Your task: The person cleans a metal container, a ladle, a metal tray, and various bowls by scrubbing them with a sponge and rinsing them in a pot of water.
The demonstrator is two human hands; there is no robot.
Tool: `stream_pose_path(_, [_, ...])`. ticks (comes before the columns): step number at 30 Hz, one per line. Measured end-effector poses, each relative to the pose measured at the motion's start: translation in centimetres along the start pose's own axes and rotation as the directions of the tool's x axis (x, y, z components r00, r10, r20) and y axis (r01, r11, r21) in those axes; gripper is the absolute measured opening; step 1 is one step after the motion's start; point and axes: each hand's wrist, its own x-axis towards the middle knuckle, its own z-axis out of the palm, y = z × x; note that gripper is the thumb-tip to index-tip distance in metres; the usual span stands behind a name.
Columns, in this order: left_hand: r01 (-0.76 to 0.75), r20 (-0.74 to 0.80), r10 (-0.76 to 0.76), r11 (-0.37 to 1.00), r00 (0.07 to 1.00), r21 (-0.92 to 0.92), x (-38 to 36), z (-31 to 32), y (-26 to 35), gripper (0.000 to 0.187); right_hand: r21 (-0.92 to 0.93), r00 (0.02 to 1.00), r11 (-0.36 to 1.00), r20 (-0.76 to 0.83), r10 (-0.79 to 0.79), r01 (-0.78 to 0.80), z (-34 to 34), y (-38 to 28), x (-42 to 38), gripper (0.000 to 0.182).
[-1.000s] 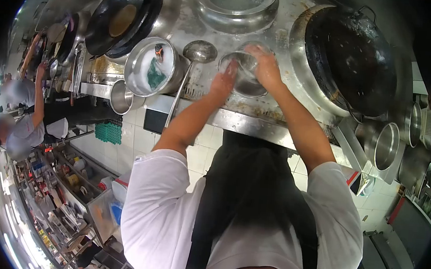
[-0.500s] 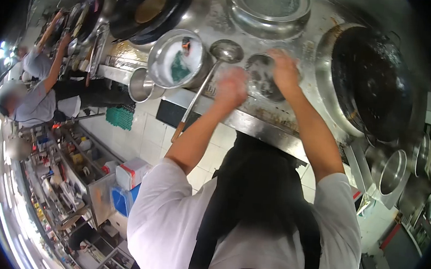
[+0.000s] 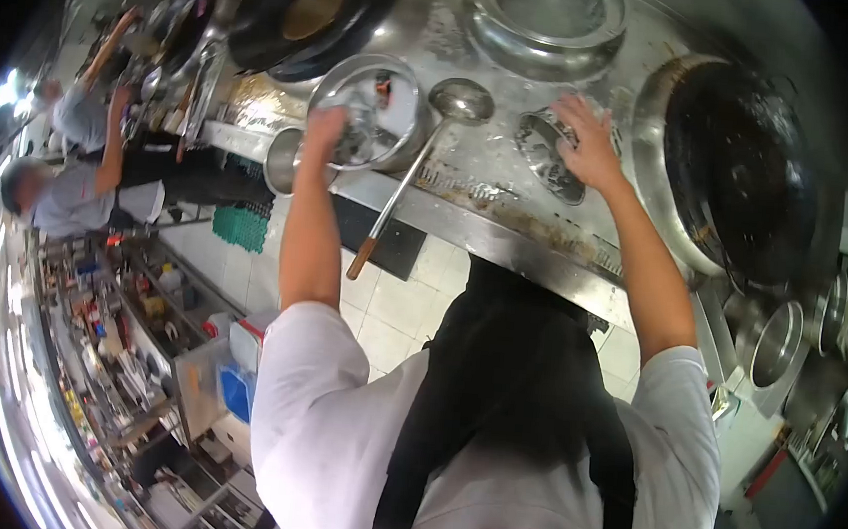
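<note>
My left hand point(image 3: 325, 128), blurred and closed, is at the near left side of a steel pot point(image 3: 420, 117) of sudsy water. A grey shape shows beside the fingers, too smeared to name. A small black and orange item point(image 3: 383, 90) sits in the suds. My right hand point(image 3: 591, 148) grips the right side of a round, dark metal dish point(image 3: 549, 160) streaked with foam, tilted over the steel counter. Between the hands, a long-handled ladle point(image 3: 460, 100) lies bowl up, its wooden grip sticking out past the counter edge.
A large black wok point(image 3: 745, 179) stands at right on a steel ring. Behind are a round steel basin point(image 3: 547, 57) and a black wok point(image 3: 303, 20) with brown liquid. A small steel pot point(image 3: 282, 161) hangs at the front edge. Two co-workers point(image 3: 89, 197) stand at left.
My left hand has moved left from beside the dish to the sudsy pot. The dish has gone from flat to tilted in my right hand. The green scouring pad no longer shows.
</note>
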Motion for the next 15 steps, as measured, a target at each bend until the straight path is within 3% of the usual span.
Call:
stream_pose_path(1, [0.187, 0.063, -0.178, 0.875, 0.982, -0.447, -1.6, -2.8, 4.2, 0.045, -0.072, 0.999, 0.997, 0.042, 0.002, 0.001, -0.3, 0.4, -1.0, 0.057])
stream_pose_path(2, [0.309, 0.113, -0.303, 0.743, 0.946, -0.594, -5.3, -7.4, 14.5, 0.038, -0.080, 1.000, 0.997, 0.007, -0.002, 0.003, -0.1, 0.3, -1.3, 0.054])
stream_pose_path(3, [0.396, 0.294, -0.267, 0.550, 0.918, -0.735, -4.5, -6.8, 13.4, 0.033, -0.077, 0.999, 0.997, -0.022, 0.029, -0.031, 0.3, 0.0, -1.4, 0.052])
stream_pose_path(5, [0.388, 0.376, -0.194, 0.736, 0.906, -0.555, -6.2, -6.0, 17.9, 0.041, -0.066, 0.996, 0.996, -0.079, 0.051, -0.056, 0.9, -0.6, -0.4, 0.048])
stream_pose_path(6, [0.056, 0.178, -0.006, 0.960, 0.984, -0.274, -6.6, -1.4, 16.6, 0.047, -0.042, 0.993, 0.997, -0.104, 0.061, -0.066, 1.1, -0.8, 0.3, 0.046])
stream_pose_path(8, [0.249, 0.372, -0.101, 0.893, 0.923, -0.376, -9.2, 2.6, 23.8, 0.058, 0.011, 0.986, 0.997, -0.147, 0.076, -0.075, 1.9, -1.0, 1.2, 0.041])
stream_pose_path(9, [0.229, 0.353, 0.050, 0.674, 0.934, -0.702, -10.6, 5.5, 26.7, 0.053, -0.003, 0.990, 0.999, -0.135, 0.039, -0.040, 2.0, -1.1, 1.4, 0.040])
stream_pose_path(10, [0.415, 0.480, 0.075, 0.400, 0.874, -0.817, -11.3, 9.4, 27.6, 0.054, -0.020, 0.992, 1.000, -0.122, 0.003, -0.005, 2.0, -1.2, 1.5, 0.038])
stream_pose_path(11, [0.591, 0.598, 0.098, 0.095, 0.795, -0.801, -12.0, 13.2, 28.6, 0.056, -0.040, 0.994, 0.999, -0.108, -0.034, 0.030, 1.9, -1.2, 1.5, 0.037])
stream_pose_path(12, [0.436, 0.560, 0.185, 0.451, 0.808, -0.778, -12.3, 17.4, 29.0, 0.056, -0.066, 0.993, 0.997, -0.108, -0.054, 0.047, 1.9, -1.4, 1.5, 0.036])
stream_pose_path(13, [0.212, 0.470, 0.229, 0.669, 0.853, -0.712, -12.8, 21.4, 29.0, 0.055, -0.071, 0.996, 0.997, -0.072, -0.049, 0.043, 1.5, -1.7, 1.6, 0.036])
stream_pose_path(14, [-0.018, 0.373, 0.271, 0.829, 0.887, -0.558, -13.4, 25.4, 28.9, 0.053, -0.074, 0.999, 0.996, -0.029, -0.044, 0.041, 1.0, -1.9, 1.8, 0.036])
stream_pose_path(15, [-0.193, 0.196, 0.286, 0.900, 0.938, -0.391, -14.5, 28.1, 29.2, 0.051, -0.072, 0.999, 0.997, 0.021, -0.037, 0.038, 1.0, -2.0, 1.8, 0.036])
